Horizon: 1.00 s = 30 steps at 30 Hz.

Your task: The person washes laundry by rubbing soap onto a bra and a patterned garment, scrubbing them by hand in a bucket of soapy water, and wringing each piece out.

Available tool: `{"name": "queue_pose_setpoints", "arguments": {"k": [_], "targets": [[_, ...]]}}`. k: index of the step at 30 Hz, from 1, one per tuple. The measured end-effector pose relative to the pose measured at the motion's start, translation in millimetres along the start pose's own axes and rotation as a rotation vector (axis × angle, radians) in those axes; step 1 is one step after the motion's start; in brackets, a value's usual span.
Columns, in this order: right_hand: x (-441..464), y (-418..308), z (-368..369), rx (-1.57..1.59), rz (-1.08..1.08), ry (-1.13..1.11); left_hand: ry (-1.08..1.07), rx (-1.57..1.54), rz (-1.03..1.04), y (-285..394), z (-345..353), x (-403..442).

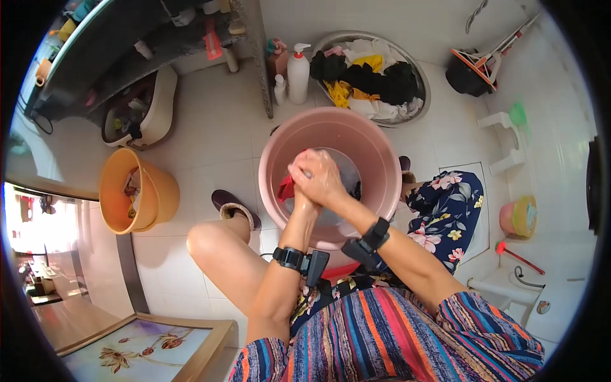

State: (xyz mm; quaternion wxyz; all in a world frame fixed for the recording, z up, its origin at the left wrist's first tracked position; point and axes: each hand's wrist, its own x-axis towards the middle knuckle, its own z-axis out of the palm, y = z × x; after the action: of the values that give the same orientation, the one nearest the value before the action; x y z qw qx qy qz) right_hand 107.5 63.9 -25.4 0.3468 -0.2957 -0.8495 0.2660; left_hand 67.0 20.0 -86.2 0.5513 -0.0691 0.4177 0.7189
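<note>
Over a pink tub (270, 127) my two hands are pressed together, closed and wet. My right hand (325, 183) lies on top and covers much of my left hand (304, 198). A red cloth (286, 188) sticks out on the left side of the hands, and a little red shows above the fingers. The rest of the cloth is hidden in the grip. Below, the tub holds cloudy water (347, 172) and a dark piece of cloth (355, 190).
Behind the tub stand a white pump bottle (298, 76) and a metal basin (425, 86) heaped with clothes. An orange bucket (167, 194) sits left. At right are a white stool (505, 121), a dustpan (468, 75) and a small pink-yellow bucket (512, 218). A framed picture (223, 334) is low left.
</note>
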Motion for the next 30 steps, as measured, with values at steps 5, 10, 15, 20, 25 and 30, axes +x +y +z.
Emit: {"name": "queue_pose_setpoints", "arguments": {"k": [5,10,15,20,25,30], "targets": [[-15.8,-9.0,5.4,0.142,-0.267,-0.12,-0.176,-0.191,-0.177,22.9,-5.9,-1.0],[7.1,27.5,8.6,0.176,0.143,-0.331,-0.171,-0.163,-0.231,16.8,8.8,-14.8],[1.2,58.2,17.1,0.51,0.552,-0.414,-0.039,-0.153,-0.167,12.6,10.9,-19.4],[26.0,86.4,-26.2,0.899,1.152,-0.102,-0.227,-0.105,-0.148,46.1,20.9,-30.4],[164.3,-25.4,-129.7,0.722,0.378,-0.28,-0.359,0.009,0.026,57.8,34.5,-47.2],[340.2,-146.3,-155.7,0.066,-0.245,-0.109,-0.129,-0.016,-0.069,48.9,37.6,-48.2]]}}
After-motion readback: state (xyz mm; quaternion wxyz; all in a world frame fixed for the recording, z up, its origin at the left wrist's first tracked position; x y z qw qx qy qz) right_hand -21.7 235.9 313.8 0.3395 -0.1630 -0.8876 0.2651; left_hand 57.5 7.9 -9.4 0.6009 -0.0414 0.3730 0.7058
